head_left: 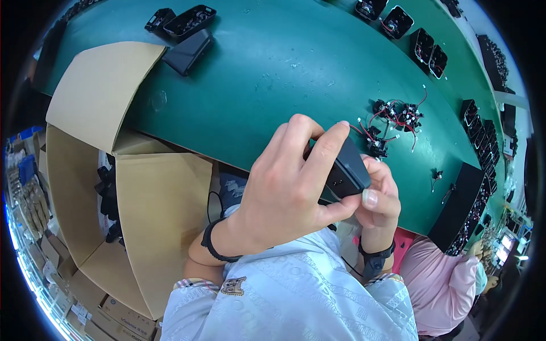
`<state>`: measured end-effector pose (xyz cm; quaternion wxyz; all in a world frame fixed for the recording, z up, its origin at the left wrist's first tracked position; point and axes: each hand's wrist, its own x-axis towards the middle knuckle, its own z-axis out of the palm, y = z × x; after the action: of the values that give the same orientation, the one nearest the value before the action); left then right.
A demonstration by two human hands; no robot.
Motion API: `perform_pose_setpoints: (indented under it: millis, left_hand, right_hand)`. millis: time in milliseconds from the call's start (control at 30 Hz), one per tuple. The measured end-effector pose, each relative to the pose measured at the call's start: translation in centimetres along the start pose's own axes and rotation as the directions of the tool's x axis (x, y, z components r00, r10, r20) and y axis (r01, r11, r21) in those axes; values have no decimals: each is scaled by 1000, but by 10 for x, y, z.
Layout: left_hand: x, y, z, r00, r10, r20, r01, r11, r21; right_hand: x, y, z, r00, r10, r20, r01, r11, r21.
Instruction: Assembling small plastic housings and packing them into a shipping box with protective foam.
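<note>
A black plastic housing (350, 167) is held up in front of my chest, tilted, with small holes in its near end. My left hand (293, 176) wraps over it from the left, fingers along its top and thumb at the near corner. My right hand (380, 196) grips its right side, the thumb close to my left thumb. The inside of the housing is hidden. Just beyond my hands, a cluster of small black parts with red and black wires and white connectors (401, 116) lies on the green table (273, 68). One more wired part (436, 175) lies apart, farther right.
An open cardboard box (165, 227) with black pieces inside stands at the left against the table edge. Black housings (190, 51) lie at the far left. Open housings with wires (398, 23) line the far side. A black bin (458, 207) and a person in pink (435, 284) are at the right.
</note>
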<state>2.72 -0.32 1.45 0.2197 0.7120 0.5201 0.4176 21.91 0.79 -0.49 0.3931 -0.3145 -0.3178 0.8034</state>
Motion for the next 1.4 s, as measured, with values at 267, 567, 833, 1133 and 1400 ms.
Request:
perform_pose_setpoints:
  millis: [267,567,833,1133,1400]
  left_hand:
    - [0,3,-6,997,22,71,-25,999,34]
    - [-4,2,-4,998,55,-21,-54,998,20]
    - [-8,-11,-4,992,87,-89,-92,994,-52]
    - [-18,-30,-10,967,-18,253,239,400,-885]
    - [-21,-55,2,965,135,224,198,185,-963]
  right_hand:
    - [2,-5,4,999,14,32,-10,994,-108]
    - [-6,7,15,994,80,-72,-72,991,110]
    - [-11,14,23,996,-69,-59,69,998,10]
    - [-4,-15,29,909,-400,114,375,671,-639]
    - [-3,-16,63,833,-497,242,359,154,-920]
